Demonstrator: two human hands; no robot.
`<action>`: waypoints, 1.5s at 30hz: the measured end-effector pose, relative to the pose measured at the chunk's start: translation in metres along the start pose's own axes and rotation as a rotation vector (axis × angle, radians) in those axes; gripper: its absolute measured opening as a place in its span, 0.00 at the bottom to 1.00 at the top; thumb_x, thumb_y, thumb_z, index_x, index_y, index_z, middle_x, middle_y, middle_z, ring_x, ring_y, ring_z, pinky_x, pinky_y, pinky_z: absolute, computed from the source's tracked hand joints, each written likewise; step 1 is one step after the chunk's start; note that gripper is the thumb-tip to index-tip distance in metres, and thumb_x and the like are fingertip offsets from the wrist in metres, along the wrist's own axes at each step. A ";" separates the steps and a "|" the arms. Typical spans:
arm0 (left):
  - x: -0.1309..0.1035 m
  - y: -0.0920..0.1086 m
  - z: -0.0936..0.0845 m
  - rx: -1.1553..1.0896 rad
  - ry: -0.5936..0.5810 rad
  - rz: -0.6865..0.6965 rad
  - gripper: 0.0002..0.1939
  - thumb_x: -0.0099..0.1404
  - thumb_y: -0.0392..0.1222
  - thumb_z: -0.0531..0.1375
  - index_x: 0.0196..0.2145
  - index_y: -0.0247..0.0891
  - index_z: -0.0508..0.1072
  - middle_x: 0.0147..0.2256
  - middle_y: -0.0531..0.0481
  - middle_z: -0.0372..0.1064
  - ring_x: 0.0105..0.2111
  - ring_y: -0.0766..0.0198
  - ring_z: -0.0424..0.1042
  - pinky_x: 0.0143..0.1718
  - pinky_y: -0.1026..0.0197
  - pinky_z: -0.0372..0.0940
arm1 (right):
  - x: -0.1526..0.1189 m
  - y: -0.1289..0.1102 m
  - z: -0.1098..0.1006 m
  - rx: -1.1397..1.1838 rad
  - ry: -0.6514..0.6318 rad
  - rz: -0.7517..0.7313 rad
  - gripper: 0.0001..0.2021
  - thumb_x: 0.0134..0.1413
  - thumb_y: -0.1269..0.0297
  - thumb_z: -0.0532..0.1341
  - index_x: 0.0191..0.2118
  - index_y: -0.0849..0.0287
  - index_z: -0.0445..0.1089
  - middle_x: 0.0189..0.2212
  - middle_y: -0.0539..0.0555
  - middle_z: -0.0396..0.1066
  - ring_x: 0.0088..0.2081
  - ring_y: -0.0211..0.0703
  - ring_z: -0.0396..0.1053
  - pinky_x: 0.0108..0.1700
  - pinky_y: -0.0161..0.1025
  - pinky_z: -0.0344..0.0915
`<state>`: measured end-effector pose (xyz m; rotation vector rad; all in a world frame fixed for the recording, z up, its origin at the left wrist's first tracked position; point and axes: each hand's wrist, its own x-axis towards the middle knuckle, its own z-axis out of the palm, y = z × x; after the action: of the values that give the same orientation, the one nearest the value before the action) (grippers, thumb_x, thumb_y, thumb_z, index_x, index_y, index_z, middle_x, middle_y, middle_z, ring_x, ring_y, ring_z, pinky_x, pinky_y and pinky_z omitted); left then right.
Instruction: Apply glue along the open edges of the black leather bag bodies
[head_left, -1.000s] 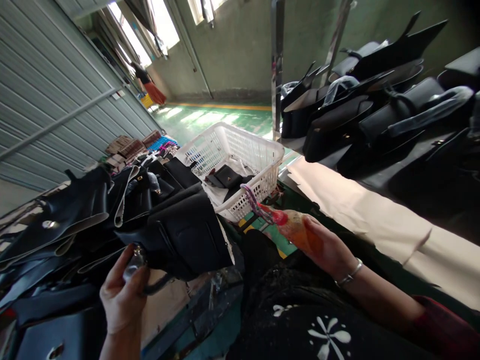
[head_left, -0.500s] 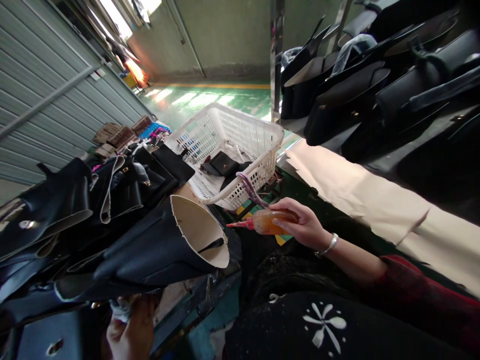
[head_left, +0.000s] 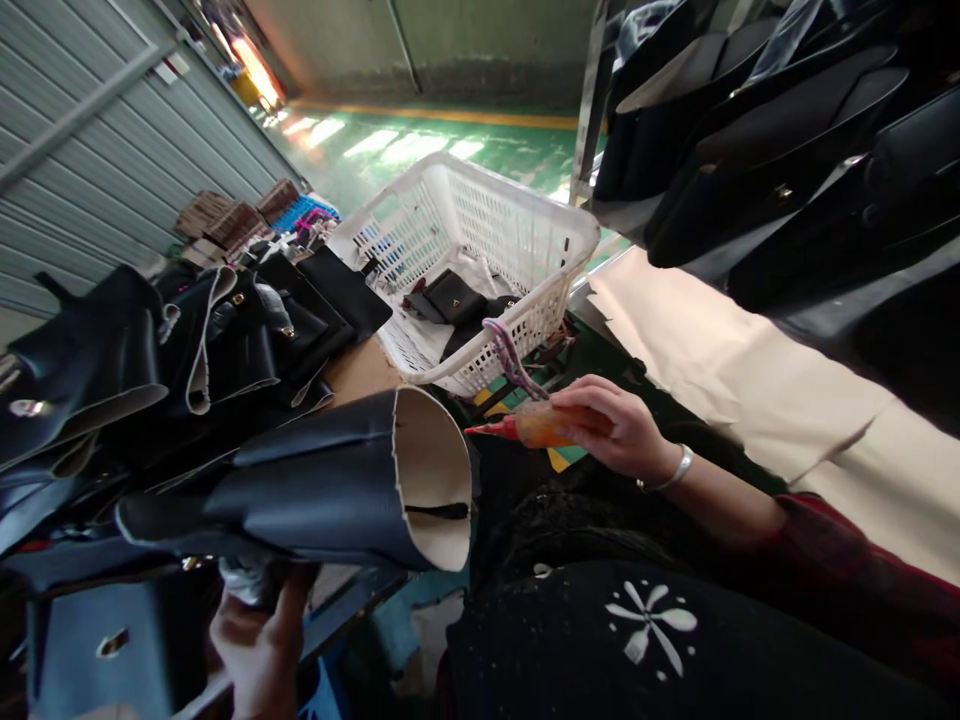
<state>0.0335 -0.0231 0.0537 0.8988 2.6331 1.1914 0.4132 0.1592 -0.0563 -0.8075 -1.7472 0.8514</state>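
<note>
A black leather bag piece [head_left: 322, 490] lies on its side with its pale-lined opening facing right. Under its lower left part, my left hand [head_left: 259, 625] grips it at a plastic-wrapped part; the fingertips are partly hidden. My right hand [head_left: 619, 430] is wrapped round a squeeze bottle [head_left: 544, 424] of orange liquid. The bottle's red nozzle points left, close to the upper right rim of the opening, and a small gap seems to separate them. A dark strip shows inside the opening.
A white plastic basket [head_left: 517, 225] with black pieces stands ahead. Black bags [head_left: 240, 340] are heaped at the left. More bags [head_left: 757, 180] fill a rack at the upper right, above pale sheet material [head_left: 720, 350]. A black apron [head_left: 555, 640] covers my lap.
The bag piece has turned, its opening now higher and slightly further right. My right hand and the bottle appear slightly higher and further right. The camera view has shifted too.
</note>
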 end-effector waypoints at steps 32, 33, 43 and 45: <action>0.011 0.021 0.009 0.041 -0.050 0.014 0.17 0.45 0.45 0.72 0.27 0.39 0.69 0.23 0.55 0.65 0.26 0.63 0.63 0.31 0.58 0.61 | -0.024 0.001 0.016 0.170 -0.142 -0.006 0.08 0.62 0.63 0.65 0.46 0.55 0.75 0.37 0.58 0.76 0.37 0.46 0.75 0.36 0.40 0.74; 0.011 0.021 0.009 0.048 -0.049 0.014 0.17 0.45 0.45 0.73 0.27 0.39 0.69 0.24 0.55 0.66 0.26 0.63 0.63 0.31 0.58 0.61 | -0.025 0.000 0.015 0.174 -0.146 0.000 0.08 0.61 0.63 0.65 0.46 0.55 0.76 0.37 0.58 0.76 0.37 0.46 0.75 0.36 0.40 0.74; 0.006 0.024 0.012 -0.042 -0.004 0.037 0.17 0.42 0.43 0.72 0.30 0.37 0.74 0.28 0.52 0.72 0.30 0.61 0.68 0.35 0.57 0.66 | -0.014 0.020 0.030 0.138 -0.022 0.045 0.09 0.60 0.60 0.67 0.43 0.57 0.76 0.36 0.57 0.76 0.37 0.46 0.75 0.38 0.41 0.73; 0.007 0.023 0.013 -0.075 0.041 0.001 0.19 0.37 0.42 0.73 0.27 0.37 0.73 0.26 0.52 0.72 0.29 0.60 0.69 0.35 0.57 0.66 | -0.016 0.024 0.034 0.145 -0.031 0.052 0.09 0.61 0.58 0.67 0.43 0.57 0.76 0.36 0.58 0.76 0.37 0.46 0.75 0.38 0.41 0.73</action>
<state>0.0430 0.0012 0.0620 0.8728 2.6000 1.3129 0.3887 0.1528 -0.0926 -0.7499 -1.6756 1.0180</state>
